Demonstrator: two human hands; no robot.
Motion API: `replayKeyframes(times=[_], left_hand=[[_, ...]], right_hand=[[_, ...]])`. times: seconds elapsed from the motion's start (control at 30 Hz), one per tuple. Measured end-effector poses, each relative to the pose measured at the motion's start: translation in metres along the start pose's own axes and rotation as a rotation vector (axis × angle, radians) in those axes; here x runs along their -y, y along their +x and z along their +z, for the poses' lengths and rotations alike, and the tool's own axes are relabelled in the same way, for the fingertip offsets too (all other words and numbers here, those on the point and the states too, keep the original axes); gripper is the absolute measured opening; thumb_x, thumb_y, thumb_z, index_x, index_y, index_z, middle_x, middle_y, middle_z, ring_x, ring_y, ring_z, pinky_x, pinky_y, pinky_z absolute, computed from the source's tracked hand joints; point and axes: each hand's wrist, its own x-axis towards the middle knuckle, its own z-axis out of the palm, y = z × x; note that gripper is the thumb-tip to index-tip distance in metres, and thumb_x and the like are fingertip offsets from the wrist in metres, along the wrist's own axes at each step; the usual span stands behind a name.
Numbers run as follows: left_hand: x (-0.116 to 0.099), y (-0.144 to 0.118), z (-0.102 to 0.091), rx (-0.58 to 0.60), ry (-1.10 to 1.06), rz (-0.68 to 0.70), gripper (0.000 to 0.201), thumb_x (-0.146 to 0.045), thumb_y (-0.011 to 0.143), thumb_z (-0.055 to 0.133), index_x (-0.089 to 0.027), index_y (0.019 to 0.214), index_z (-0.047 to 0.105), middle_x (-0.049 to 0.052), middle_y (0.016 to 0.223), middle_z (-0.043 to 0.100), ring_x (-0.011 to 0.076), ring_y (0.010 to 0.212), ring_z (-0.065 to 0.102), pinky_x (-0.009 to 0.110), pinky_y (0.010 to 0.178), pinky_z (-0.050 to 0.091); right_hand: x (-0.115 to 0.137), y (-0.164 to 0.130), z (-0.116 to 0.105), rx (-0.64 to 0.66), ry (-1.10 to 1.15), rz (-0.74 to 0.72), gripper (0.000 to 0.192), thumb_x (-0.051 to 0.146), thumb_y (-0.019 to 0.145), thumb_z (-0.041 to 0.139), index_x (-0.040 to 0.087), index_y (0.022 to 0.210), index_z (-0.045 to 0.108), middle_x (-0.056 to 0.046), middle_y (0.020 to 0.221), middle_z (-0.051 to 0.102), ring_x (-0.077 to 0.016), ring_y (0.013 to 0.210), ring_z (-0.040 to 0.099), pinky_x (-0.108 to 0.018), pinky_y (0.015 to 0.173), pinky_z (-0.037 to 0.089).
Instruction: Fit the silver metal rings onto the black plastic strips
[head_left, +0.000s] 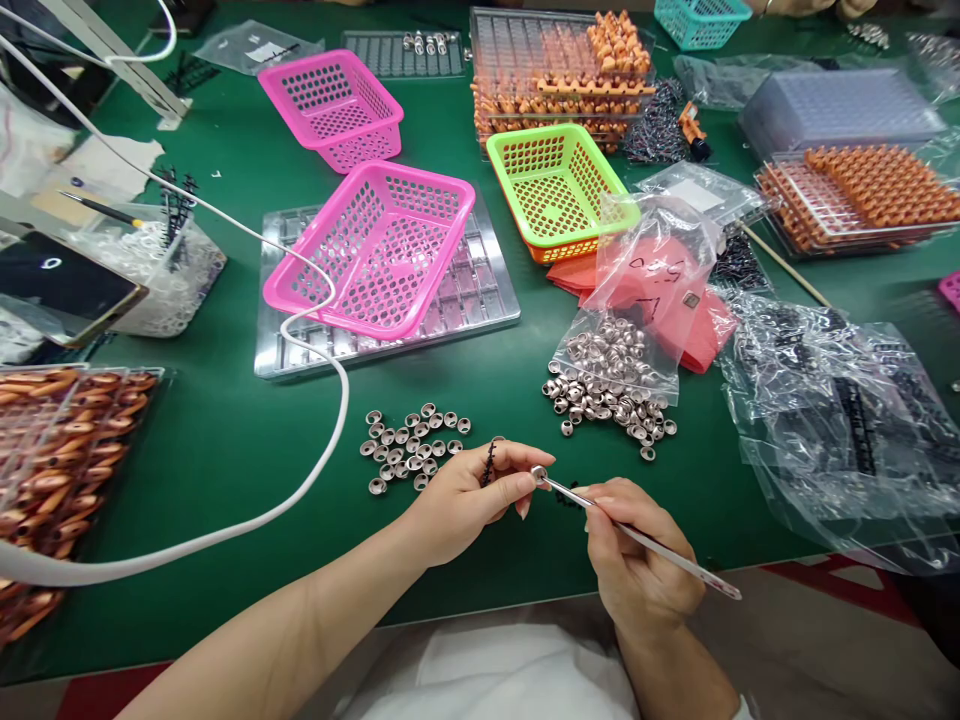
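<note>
the left hand [461,495] pinches a small black strip [490,462] between its fingers while the right hand [637,560] grips a thin metal pick [637,535], its tip carrying one silver ring [538,473] up against the left fingertips. just beyond the hands, a loose cluster of rings [411,448] lies on the green tabletop [225,440], and more spill from an open bag [611,375] to the right. by that showing, much of the work looks left: many rings wait unpicked. farther off sit two pink baskets [375,245], a green basket [559,185], a clear tray [480,300] and stacks of orange parts [862,190]. a white cable [330,440] loops across at left.
</note>
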Motion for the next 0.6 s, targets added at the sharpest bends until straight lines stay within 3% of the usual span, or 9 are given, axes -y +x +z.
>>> replayKeyframes(times=[0.6], left_hand=[[-0.0028,0.0001,0.0008,0.011,-0.001,-0.005,0.039,-0.043,0.090,0.068,-0.014,0.116,0.071,-0.001,0.068,0.060,0.0083,0.054,0.041,0.023,0.050,0.027]], right_hand=[[0.0013,-0.0006,0.0026,-0.030,-0.047,0.024,0.025,0.005,0.084,0.067,0.023,0.100,0.068,-0.004,0.088,0.076,-0.0208,0.077,0.074,-0.036,0.062,0.062]])
